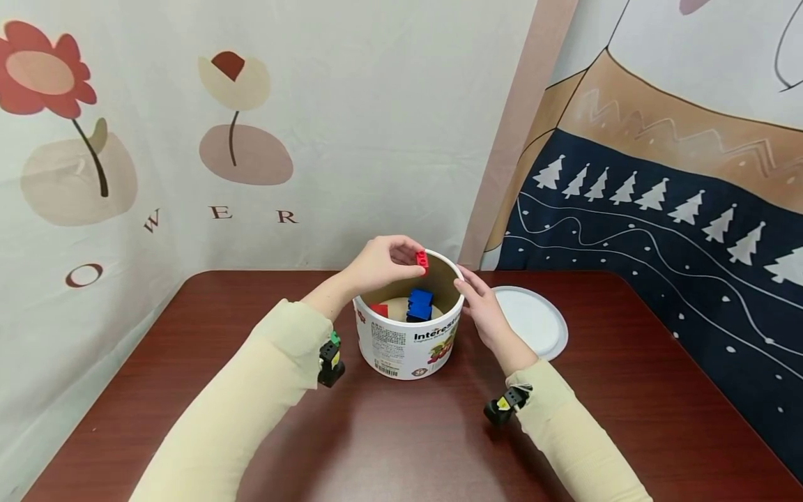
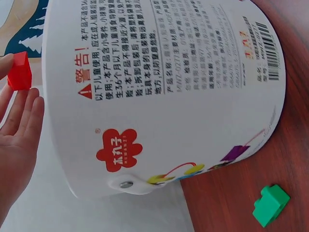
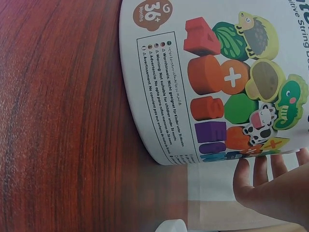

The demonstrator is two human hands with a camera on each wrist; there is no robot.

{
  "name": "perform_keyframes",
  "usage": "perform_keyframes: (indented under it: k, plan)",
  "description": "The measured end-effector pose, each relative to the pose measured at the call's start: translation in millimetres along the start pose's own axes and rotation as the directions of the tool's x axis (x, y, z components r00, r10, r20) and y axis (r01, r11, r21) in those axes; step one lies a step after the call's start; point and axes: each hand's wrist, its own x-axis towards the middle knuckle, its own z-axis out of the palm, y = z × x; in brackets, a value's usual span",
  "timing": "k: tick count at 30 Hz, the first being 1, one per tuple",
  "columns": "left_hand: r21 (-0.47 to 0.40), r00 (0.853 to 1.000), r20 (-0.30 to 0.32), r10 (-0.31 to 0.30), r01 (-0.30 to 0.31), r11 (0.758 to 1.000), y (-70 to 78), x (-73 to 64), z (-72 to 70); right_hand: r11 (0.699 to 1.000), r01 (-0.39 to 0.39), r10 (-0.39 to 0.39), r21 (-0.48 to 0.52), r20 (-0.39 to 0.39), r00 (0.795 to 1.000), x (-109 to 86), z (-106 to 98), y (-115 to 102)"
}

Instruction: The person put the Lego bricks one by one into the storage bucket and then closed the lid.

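Observation:
My left hand pinches a small red toy brick between thumb and fingers, over the mouth of a white round bucket. The same red brick shows beside the rim in the left wrist view. On the bucket's right side my right hand holds the rim, and its fingers lie against the outer wall in the right wrist view. Inside the bucket are blue bricks and a red brick; the front wall hides part of them.
A white round lid lies on the brown table just right of the bucket. Left of the bucket sits a green brick, mostly hidden behind the left wrist camera in the head view. Printed curtains hang behind the table.

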Motion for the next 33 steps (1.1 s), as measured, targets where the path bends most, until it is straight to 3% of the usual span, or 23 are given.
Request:
perform_keyframes:
  k: [6,11,14,17,21,27,33]
  plan:
    - [-0.001,1.0,-0.006,0.003,-0.003,1.0,-0.7,0.6,-3.3,1.0,0.0,0.0,0.011,-0.002,1.0,0.0,0.6,-0.3]
    - [-0.018,0.994,-0.107,0.009,-0.011,1.0,-2.4,-5.7,-13.6,1.0,0.008,-0.008,0.013,0.001,1.0,-0.4,0.6,-0.2]
    - [-0.036,0.976,-0.217,0.013,-0.021,0.999,-7.6,-11.2,-25.2,1.0,0.011,-0.011,0.011,0.003,1.0,-0.7,0.3,-0.3]
    - [-0.035,0.946,-0.325,-0.001,-0.011,0.999,-16.6,-17.5,-38.8,1.0,0.014,-0.014,0.01,0.005,1.0,-0.7,-0.3,-0.4]
    - [-0.01,0.912,-0.407,-0.037,0.036,0.999,-33.4,-29.7,-55.1,1.0,0.012,-0.012,0.01,0.001,1.0,-1.0,-0.8,-0.1]
    - [0.025,0.906,-0.413,-0.089,0.109,0.994,-65.4,-55.1,-65.5,1.0,0.009,-0.009,0.013,0.003,1.0,-0.4,-1.4,0.9]
    - [0.04,0.916,-0.363,-0.17,0.198,0.979,-96.4,-78.6,-58.1,0.998,0.062,-0.063,0.001,0.014,0.998,-1.8,-1.5,4.4]
